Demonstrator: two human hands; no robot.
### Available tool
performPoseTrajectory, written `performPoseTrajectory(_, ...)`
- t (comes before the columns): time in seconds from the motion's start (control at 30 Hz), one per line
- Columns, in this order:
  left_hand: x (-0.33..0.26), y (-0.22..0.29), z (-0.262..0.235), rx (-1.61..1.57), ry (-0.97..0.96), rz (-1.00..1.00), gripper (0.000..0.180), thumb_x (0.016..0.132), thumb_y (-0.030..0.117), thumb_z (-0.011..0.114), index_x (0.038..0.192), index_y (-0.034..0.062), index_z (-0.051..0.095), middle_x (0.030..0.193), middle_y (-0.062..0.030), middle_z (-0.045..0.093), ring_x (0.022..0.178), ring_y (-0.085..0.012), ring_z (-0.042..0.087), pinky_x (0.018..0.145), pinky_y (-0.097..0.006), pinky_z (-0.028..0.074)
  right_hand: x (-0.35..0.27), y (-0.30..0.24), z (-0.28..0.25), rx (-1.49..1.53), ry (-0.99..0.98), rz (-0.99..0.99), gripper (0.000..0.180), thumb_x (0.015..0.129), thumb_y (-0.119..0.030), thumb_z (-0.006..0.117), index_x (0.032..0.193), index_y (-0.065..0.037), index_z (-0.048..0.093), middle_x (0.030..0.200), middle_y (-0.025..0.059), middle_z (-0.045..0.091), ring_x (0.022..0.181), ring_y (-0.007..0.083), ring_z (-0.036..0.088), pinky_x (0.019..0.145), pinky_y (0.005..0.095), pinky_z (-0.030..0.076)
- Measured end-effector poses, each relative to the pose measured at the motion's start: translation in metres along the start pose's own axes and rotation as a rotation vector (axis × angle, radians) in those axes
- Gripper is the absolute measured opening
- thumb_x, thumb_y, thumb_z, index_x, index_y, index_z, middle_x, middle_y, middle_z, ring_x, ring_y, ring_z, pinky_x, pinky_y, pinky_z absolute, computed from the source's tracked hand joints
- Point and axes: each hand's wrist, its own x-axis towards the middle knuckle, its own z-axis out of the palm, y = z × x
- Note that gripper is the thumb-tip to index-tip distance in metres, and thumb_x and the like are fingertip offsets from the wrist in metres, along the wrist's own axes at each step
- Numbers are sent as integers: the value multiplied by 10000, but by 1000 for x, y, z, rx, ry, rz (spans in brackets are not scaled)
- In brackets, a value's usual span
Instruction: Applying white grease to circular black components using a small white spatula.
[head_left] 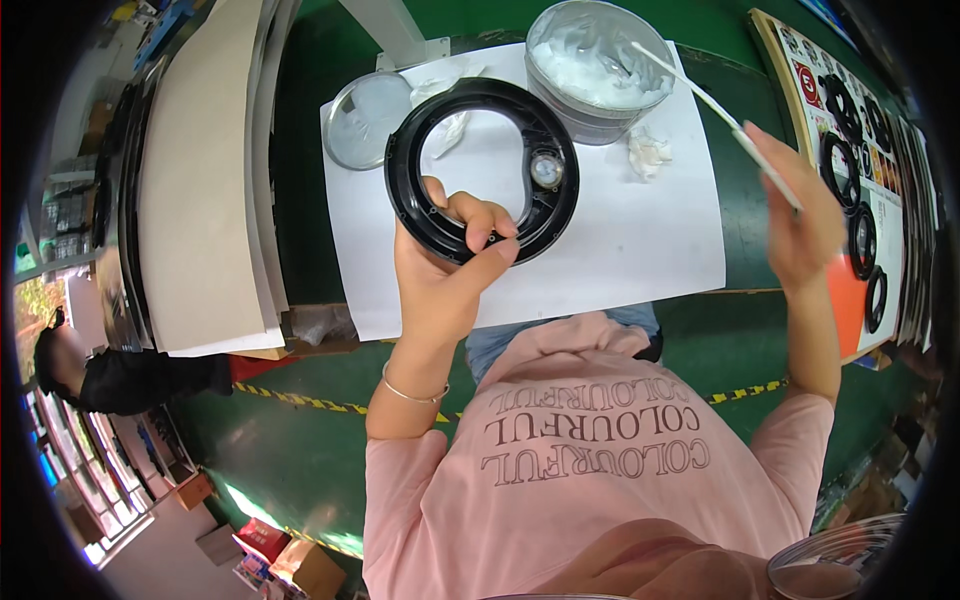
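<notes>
My left hand (455, 260) grips a black plastic ring (403, 150) by its near edge, fingers curled through the opening and thumb on top. A small round clear-and-metal part (547, 171) sits in the ring's wider right side. In my right hand (808, 225), slightly blurred, is a thin white stick (705, 97) slanting up to the left. Its far tip is over the mouth of a clear round tub (598, 128), which contains white paste (590, 70). From this view I cannot tell whether the tip touches the paste.
A white sheet (650, 245) covers the green bench. A round clear lid (366, 125) and crumpled tissues (649, 155) lie on it. Large flat sheets (205, 190) are stacked at left. A board with black rings (862, 240) stands at right. Another person (140, 380) is at far left.
</notes>
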Motion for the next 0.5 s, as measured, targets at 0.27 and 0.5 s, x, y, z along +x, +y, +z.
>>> performPoseTrajectory(0.27,0,4,-7,-76,73,-6,475,618,-182,524,935,125,346,680,-4,398,793,-186,509,665,-271,395,-58,1,39,-250,-104,-245,158,705,14,529,842,14,608,931,157,596,874,295,583,743,353,485)
performPoseTrajectory(0.5,5,0,-8,-76,85,11,480,614,-195,523,928,119,342,678,-3,394,789,-180,499,692,-275,387,-83,-10,4,-145,-123,12,250,753,2,515,1000,37,524,974,175,575,908,279,572,818,369,448)
